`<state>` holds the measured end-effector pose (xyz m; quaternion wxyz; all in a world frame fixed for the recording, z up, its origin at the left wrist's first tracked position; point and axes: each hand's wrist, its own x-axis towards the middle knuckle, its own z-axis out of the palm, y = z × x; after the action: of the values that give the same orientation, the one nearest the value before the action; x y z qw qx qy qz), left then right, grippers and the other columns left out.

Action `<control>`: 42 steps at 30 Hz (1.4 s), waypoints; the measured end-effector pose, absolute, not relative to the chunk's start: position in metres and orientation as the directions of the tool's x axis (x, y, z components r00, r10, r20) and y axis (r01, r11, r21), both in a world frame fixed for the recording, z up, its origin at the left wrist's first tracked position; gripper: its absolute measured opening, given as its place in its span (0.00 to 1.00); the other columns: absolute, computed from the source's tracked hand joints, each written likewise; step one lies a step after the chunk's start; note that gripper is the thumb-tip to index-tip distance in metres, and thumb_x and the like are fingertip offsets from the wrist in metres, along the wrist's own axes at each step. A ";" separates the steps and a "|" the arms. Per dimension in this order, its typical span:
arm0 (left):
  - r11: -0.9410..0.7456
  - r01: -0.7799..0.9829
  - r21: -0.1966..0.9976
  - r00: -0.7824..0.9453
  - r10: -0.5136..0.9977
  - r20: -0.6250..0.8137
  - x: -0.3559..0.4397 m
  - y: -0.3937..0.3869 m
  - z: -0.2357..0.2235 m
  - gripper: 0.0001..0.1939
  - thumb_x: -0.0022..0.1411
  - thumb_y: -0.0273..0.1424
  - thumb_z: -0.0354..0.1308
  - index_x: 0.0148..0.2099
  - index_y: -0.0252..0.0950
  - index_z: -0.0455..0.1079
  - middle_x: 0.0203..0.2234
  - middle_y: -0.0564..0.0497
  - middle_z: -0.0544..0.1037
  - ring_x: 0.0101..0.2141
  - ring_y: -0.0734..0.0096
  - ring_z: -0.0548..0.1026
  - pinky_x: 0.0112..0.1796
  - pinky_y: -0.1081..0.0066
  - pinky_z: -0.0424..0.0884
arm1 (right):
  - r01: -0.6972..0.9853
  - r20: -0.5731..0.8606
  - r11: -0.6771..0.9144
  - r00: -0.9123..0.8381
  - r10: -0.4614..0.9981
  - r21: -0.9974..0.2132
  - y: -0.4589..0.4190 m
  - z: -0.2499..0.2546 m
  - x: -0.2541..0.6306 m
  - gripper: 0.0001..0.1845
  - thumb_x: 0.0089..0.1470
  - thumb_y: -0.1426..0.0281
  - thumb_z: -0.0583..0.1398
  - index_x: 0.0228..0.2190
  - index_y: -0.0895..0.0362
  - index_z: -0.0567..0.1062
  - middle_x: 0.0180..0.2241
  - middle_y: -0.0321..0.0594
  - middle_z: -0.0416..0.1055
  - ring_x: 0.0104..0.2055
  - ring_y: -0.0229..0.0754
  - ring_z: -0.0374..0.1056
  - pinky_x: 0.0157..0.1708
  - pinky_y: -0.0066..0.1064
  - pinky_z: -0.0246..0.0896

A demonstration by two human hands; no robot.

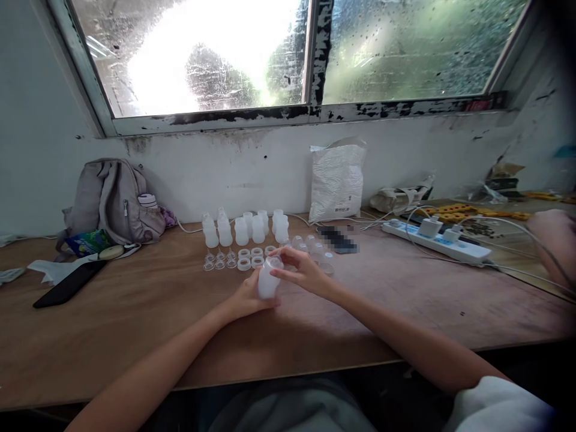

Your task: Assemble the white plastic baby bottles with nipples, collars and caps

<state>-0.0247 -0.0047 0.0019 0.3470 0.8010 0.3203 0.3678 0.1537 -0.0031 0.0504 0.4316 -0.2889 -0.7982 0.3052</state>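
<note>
1. Head view: stained white wall (216,174) behind everything, its right end lost in a dark, blurred corner.
2. Brown tabletop (135,342) along the wall, cut off by the left edge of the frame.
3. Window (396,54) above, its top cut off, paint flaking from its frame; glare in the left pane hides what lies outside.
4. Grey backpack (96,198) leaning against the wall at left.
5. White bag (336,186) upright by the wall, right of centre; its print is too small to read.
6. Power strip (432,241) at right, two plugs in it, cables around it.
7. Another person's hand (551,237) at the right edge, blurred and cut off.
8. Left hand (250,294), its fingers wrapped around the body of a bottle (269,285), which sits tilted in front of the small parts. Right hand (300,268), its fingers narrow and touching the bottle's mouth; I cannot tell whether they pinch anything.
9. Dark slab (338,239), pixelated beyond recognition.
10. White bottles (243,232), grouped near the wall.
11. Domed caps (310,242), partly hidden by the right hand.
12. Rings (257,262) and clear teats (219,263), in rows before the white bottles.
</note>
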 end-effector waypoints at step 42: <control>-0.882 0.461 0.094 0.493 0.343 0.800 -0.049 -0.005 0.005 0.23 0.46 0.37 0.60 0.44 0.37 0.58 0.36 0.46 0.72 0.35 0.68 0.73 0.33 0.71 0.70 | 0.220 -0.432 -0.374 -0.534 0.727 -0.901 0.019 0.034 0.172 0.22 0.48 0.54 0.52 0.21 0.61 0.68 0.10 0.34 0.64 0.09 0.31 0.56 0.07 0.21 0.52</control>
<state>-0.0488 -0.0049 0.0055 -0.0663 0.8613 0.2332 0.4465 0.1724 0.0192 0.0337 0.1817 -0.4473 -0.5292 0.6978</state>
